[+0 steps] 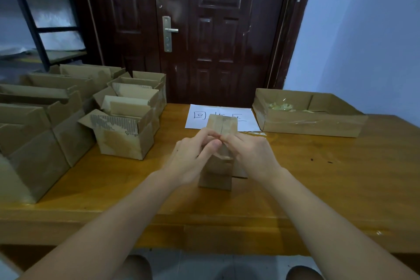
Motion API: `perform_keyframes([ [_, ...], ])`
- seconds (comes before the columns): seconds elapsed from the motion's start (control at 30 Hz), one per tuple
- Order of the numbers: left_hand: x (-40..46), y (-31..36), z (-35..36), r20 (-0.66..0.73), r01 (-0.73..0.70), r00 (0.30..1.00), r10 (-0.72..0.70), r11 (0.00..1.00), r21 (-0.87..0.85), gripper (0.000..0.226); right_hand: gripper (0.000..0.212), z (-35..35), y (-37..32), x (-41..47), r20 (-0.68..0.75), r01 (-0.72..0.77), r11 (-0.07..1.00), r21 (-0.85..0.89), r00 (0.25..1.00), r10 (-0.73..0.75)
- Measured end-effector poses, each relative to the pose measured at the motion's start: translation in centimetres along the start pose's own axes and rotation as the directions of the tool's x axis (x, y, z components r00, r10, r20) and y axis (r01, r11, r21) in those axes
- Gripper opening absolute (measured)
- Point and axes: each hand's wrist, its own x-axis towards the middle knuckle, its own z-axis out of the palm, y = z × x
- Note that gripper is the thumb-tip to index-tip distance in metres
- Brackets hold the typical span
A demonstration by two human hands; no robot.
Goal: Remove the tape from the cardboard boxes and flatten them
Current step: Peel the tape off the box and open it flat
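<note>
A small cardboard box (pixel 216 173) stands on end on the wooden table (pixel 318 177), its top flaps closed along a middle seam. My left hand (pixel 195 154) and my right hand (pixel 247 152) meet at its near top edge. The fingers of both are curled and pinch at the seam, where clear tape seems to run; the tape itself is hard to make out. Both hands hide much of the box's near face.
Several opened cardboard boxes (pixel 122 134) crowd the table's left side. A shallow cardboard tray (pixel 309 120) with yellowish tape scraps sits at the back right. A white sheet of paper (pixel 197 116) with handwriting lies behind the small box. A dark door (pixel 204 29) stands behind the table.
</note>
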Motion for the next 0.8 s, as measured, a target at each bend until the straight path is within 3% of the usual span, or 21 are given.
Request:
perform_keyframes([
  [0.07,0.4,-0.3,0.2,-0.002,0.022,1.0,-0.022,0.998,0.065,0.037,0.018,0.1,0.1,0.0,-0.019,-0.035,0.999,0.017,0.999,0.035],
  [0.17,0.9,-1.1,0.5,-0.054,0.006,0.999,0.001,0.992,0.128,0.027,0.016,-0.1,0.0,0.2,-0.01,-0.115,0.992,0.061,0.993,0.116],
  [0.3,1.6,-1.5,0.6,-0.152,-0.082,0.981,0.12,0.968,0.237,0.01,0.022,-1.1,0.0,0.8,0.157,-0.199,0.969,0.144,0.972,0.176],
  [0.4,1.8,-1.6,1.0,-0.202,-0.109,0.964,0.17,0.953,0.282,0.006,0.043,-1.4,0.3,1.0,0.322,-0.319,0.922,0.22,0.916,0.24],
  [0.5,1.6,-1.6,1.3,-0.211,-0.158,0.95,0.231,0.936,0.313,0.008,0.027,-0.9,0.8,1.2,0.215,-0.281,0.945,0.17,0.946,0.242],
  [0.57,1.3,-1.7,1.4,-0.187,-0.145,0.963,0.192,0.96,0.239,0.023,0.012,-0.5,1.0,1.3,0.086,-0.229,0.967,0.114,0.972,0.22],
  [0.67,0.4,-1.6,2.2,-0.104,-0.049,0.992,0.069,0.982,0.18,0.067,0.012,0.2,0.8,1.2,-0.026,-0.192,0.979,0.065,0.981,0.194],
  [0.73,0.4,-1.6,3.5,-0.121,0.007,0.992,0.024,0.969,0.248,0.095,0.014,0.6,0.4,1.3,-0.067,-0.155,0.987,0.04,0.985,0.157],
  [0.8,0.5,-1.3,4.7,-0.171,0.044,0.985,0.016,0.94,0.338,0.105,0.015,0.9,0.1,1.5,-0.076,-0.106,0.994,0.0,0.992,0.106],
])
